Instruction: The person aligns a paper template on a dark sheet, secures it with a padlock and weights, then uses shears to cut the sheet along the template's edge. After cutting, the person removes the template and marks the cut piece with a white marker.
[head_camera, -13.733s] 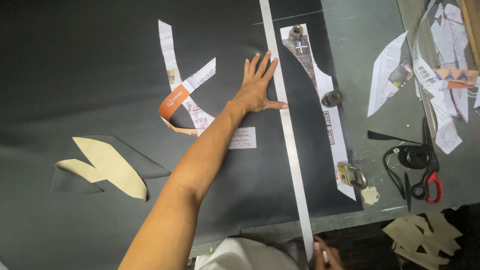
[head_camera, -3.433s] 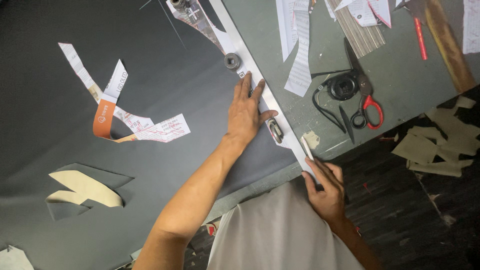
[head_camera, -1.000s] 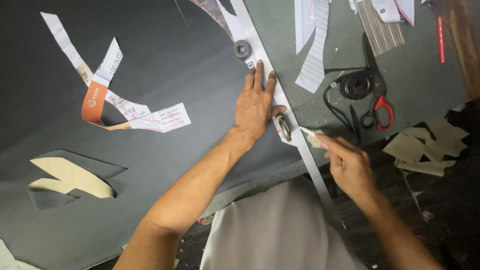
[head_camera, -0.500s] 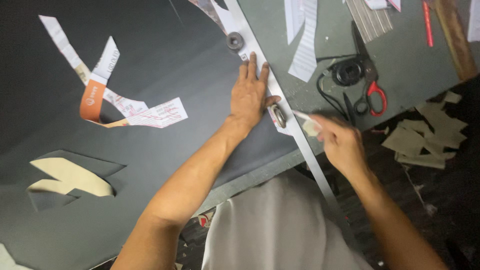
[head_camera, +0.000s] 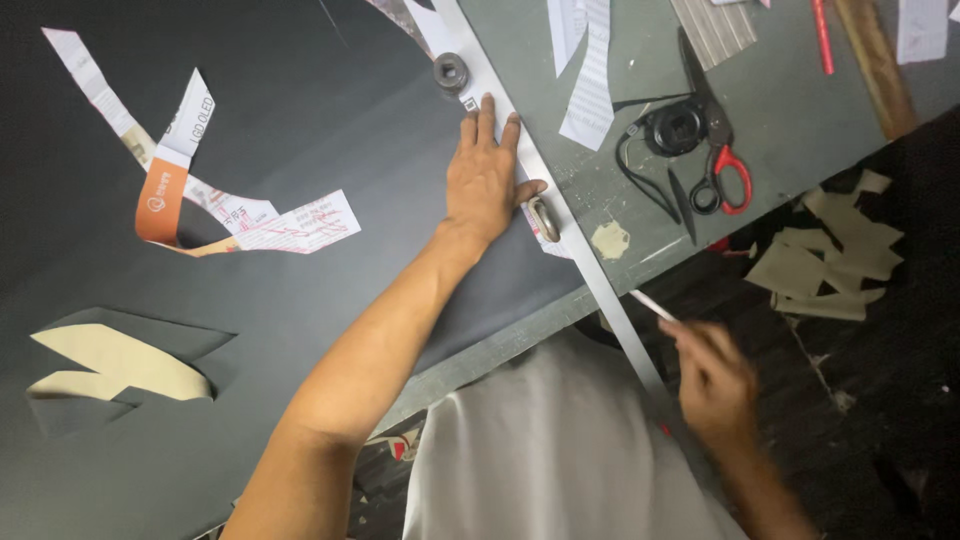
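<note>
Your left hand (head_camera: 487, 180) lies flat, fingers spread, pinning the long metal ruler (head_camera: 560, 235) against the black fabric (head_camera: 300, 120) on the tabletop (head_camera: 790, 120). Your right hand (head_camera: 715, 385), off the table's edge, pinches a thin white chalk stick (head_camera: 652, 305) beside the ruler's lower end.

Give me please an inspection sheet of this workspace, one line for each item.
Surface: table mostly covered by dark sheet.
Job's things: long metal ruler across the sheet edge; thin white stick.
Clutter: red-handled scissors, paper strips, round weight.
Grippers: left hand flat, pressing the ruler; right hand blurred, pinching the stick.
Cables: black cord by the scissors.
Surroundings: offcuts on the floor.
</note>
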